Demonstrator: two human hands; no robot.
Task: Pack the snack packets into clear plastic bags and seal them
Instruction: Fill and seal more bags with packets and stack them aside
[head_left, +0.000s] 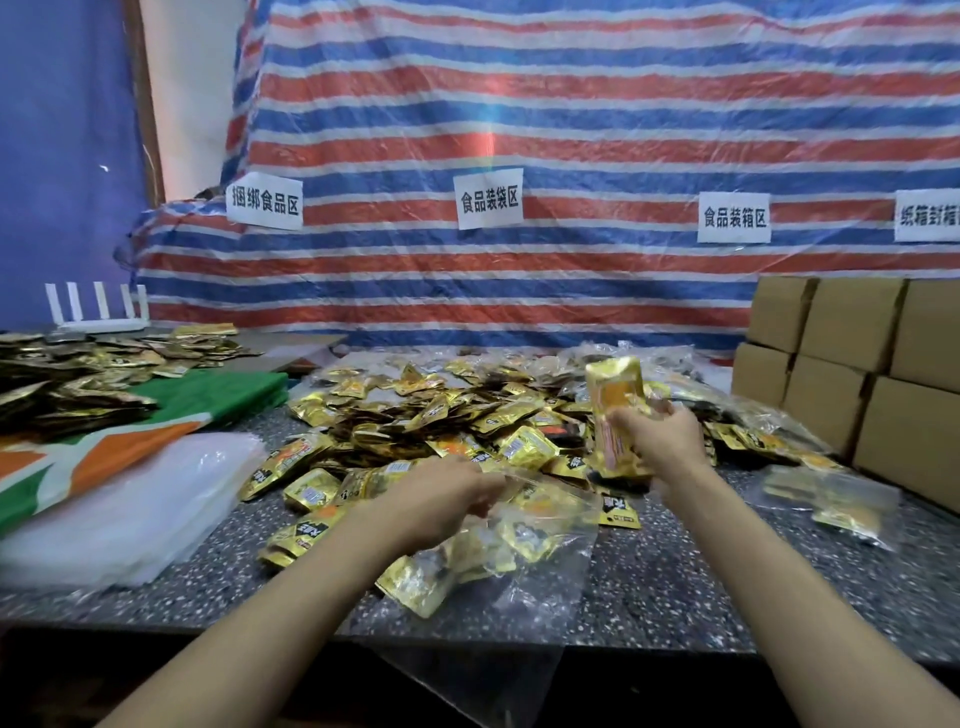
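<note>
- Holding a stack (615, 410) of gold snack packets right of frame centre, the right hand (662, 436) has its fingers clamped round the stack's lower half; the stack stands nearly upright, its long axis running up and down the frame.
- Below and left of that stack lies the clear bag (545, 551), flat on the table (675, 587) in the lower middle, with its mouth towards the pile and its closed end hanging over the near edge.
- At the bag's upper left edge the left hand (441, 499) curls its fingers on the rim, apparently pinching it; blur hides the exact hold.
- So the stack is near the mouth, up and to its right, and the right hand is the one to carry it; it likely needs to tip down and leftward to enter lengthwise.
- The bag is thin, crinkled and see-through, with several gold packets inside, lying loosely.
- Behind both hands the loose pile (415, 415) of shiny gold packets with black-and-orange labels spreads across the middle of the frame.
</note>
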